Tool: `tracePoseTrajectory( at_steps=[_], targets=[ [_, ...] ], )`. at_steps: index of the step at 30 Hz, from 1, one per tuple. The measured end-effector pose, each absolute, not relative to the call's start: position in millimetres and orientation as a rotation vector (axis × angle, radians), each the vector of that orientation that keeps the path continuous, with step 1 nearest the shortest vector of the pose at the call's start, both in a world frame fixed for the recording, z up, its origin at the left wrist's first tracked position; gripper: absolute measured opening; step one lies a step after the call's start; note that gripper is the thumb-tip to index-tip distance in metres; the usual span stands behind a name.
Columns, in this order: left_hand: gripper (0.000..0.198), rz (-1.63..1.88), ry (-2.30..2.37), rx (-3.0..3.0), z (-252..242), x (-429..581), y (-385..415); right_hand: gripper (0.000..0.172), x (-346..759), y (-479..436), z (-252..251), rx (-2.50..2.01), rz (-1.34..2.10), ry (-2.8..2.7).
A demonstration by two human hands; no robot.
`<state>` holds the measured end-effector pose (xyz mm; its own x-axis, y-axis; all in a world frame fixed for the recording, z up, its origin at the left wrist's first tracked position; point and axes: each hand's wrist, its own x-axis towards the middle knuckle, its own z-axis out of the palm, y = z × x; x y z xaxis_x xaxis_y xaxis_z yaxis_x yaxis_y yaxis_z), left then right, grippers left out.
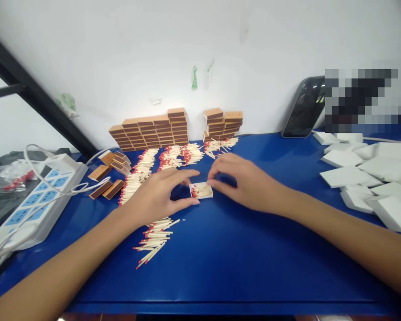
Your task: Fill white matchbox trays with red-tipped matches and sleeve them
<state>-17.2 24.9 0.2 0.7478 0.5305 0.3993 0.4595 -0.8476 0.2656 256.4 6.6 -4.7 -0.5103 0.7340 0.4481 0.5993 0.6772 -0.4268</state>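
Note:
A small white matchbox tray point(206, 195) lies on the blue table, with red-headed matches point(202, 191) inside. My left hand point(157, 194) is around the tray's left end, its thumb at the near corner and a finger at the far corner; the index finger reaches out above. At the far right corner, the thumb and fingers of my right hand point(243, 180) are pinched together against the tray. Whether a match is between those fingertips is hidden. Loose matches point(157, 236) lie beside my left wrist, and a longer row of matches point(132, 185) runs behind that hand.
Closed matchboxes point(150, 133) are stacked along the wall, with a smaller stack point(222, 125) to the right. Several loose boxes point(100, 173) sit near a power strip point(43, 196) and cables at left. White trays point(370, 174) are heaped at right, near a leaning phone point(302, 107).

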Motion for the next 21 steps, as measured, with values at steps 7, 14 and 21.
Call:
tracePoseTrajectory(
  at_steps=[7, 14, 21],
  targets=[
    [0.052, 0.717, 0.852, 2.779, 1.7, -18.5, 27.9, 0.029, 297.7, 43.7, -15.2, -1.408, 0.069, -2.230],
    [0.052, 0.677, 0.854, 2.782, -1.2, -18.3, 26.2, 0.026, 297.5, 48.5, -19.6, -1.375, 0.167, -2.237],
    [0.052, 0.729, 0.830, 2.808, 0.7, -18.6, 27.6, 0.026, 301.8, 45.5, -9.4, -1.487, 0.209, -2.226]
  ],
)
